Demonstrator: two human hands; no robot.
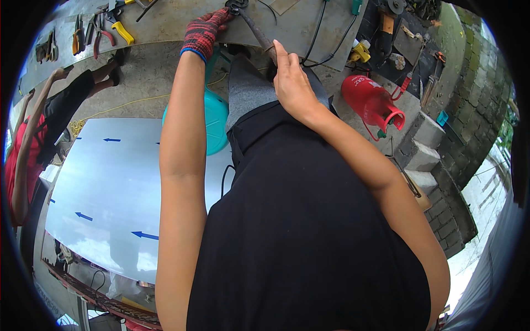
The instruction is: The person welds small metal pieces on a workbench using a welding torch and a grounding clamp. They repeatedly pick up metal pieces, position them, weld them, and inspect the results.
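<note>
My left hand [203, 34], in a red-and-black striped glove, grips a dark curved metal piece [236, 6] at the top of the view, over the grey metal worktop [160, 25]. A long metal bar [255, 31] slants from that piece down toward me, and my bare right hand [292, 83] is closed on its lower part; whether piece and bar are joined I cannot tell. Pliers [102, 33] and cutters [122, 32] lie at the upper left. Dark cables [317, 38] run beside the bar on the right.
A co-worker [33, 138] stands at the left near a large sheet [99, 187] with blue arrows. A turquoise stool [215, 124] is below my left arm. A red gas cylinder [364, 99], concrete steps [425, 154] and an angle grinder [389, 22] are at the right.
</note>
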